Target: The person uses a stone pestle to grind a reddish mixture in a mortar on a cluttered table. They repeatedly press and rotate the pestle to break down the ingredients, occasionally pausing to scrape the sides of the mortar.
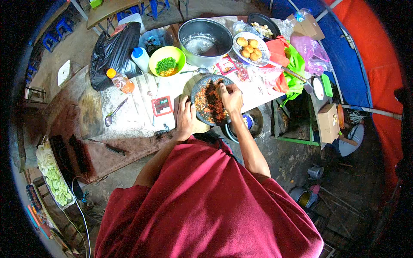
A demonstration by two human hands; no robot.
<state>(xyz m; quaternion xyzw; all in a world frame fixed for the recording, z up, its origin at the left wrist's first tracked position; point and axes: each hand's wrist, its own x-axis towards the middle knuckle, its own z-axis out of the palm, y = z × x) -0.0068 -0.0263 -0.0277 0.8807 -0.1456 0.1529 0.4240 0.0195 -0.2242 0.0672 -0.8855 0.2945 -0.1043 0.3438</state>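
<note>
A round dark stone mortar (194, 113) stands near the table's front edge, with chunky red paste (206, 100) inside it. My right hand (231, 96) reaches over its right side with curled fingers; it seems to grip something dark, perhaps a pestle, mostly hidden in the paste. My left hand (185, 117) rests against the mortar's left rim, holding it from outside. Beyond the mortar lie a metal spoon (202, 70) and a red sachet (226, 65). A yellow-green bowl (167, 53) with chopped green leaves and something orange stands to the upper left, beside a large metal pot (206, 58).
A white strainer (237, 48) holds fried patties, its handle reaching right. Left are an orange-capped bottle (122, 83), a squeeze bottle (140, 59), a black plastic bag (113, 58), a red-framed scale or device (162, 105) and a spoon (109, 119). Another person (351, 140) is at the far right.
</note>
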